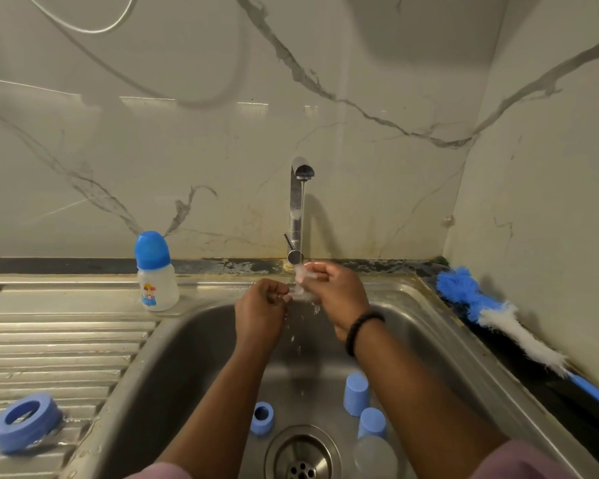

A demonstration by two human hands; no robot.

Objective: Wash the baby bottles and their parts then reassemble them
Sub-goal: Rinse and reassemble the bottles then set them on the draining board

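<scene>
Item under rinse: small clear silicone teat [303, 285], far centre over the steel sink [440, 316]. Right hand [339, 293] fingers are closing round it under the tap stream [302, 223]; left hand [261, 307] fingers, curled loosely, are pinching its edge to steady it.

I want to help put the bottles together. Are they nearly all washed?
One bottle stands capped on the sink ledge, so it looks done. The right hand holds a clear part under the running tap, beside the left hand. Blue caps, a ring and a bottle wait in the sink.
</scene>
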